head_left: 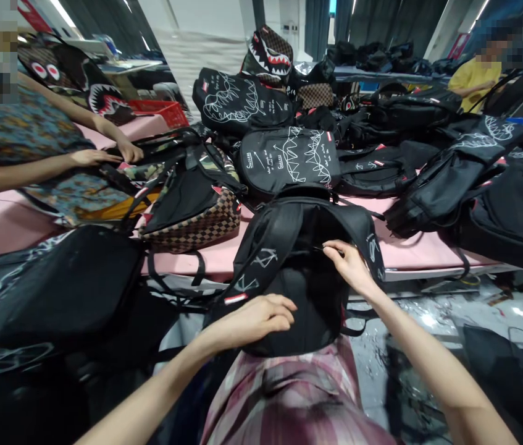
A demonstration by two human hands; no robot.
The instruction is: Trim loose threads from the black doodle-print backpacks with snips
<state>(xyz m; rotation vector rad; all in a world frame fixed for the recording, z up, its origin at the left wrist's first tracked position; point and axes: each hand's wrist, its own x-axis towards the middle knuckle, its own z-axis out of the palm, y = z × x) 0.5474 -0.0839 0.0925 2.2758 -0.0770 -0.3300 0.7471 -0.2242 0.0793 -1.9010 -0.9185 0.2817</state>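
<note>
A black backpack with white scribble marks on its straps lies back-up over the near edge of the pink table, its lower end against my lap. My left hand rests on the bag's lower back panel with the fingers curled down on the fabric. My right hand is higher up on the bag, thumb and forefinger pinched on a small dark piece by the right shoulder strap, perhaps a zipper pull.
Many more black backpacks with white drawings cover the table. A checkered bag lies left of mine, another black bag at near left. A co-worker's hands handle a bag at left. A person in yellow stands far right.
</note>
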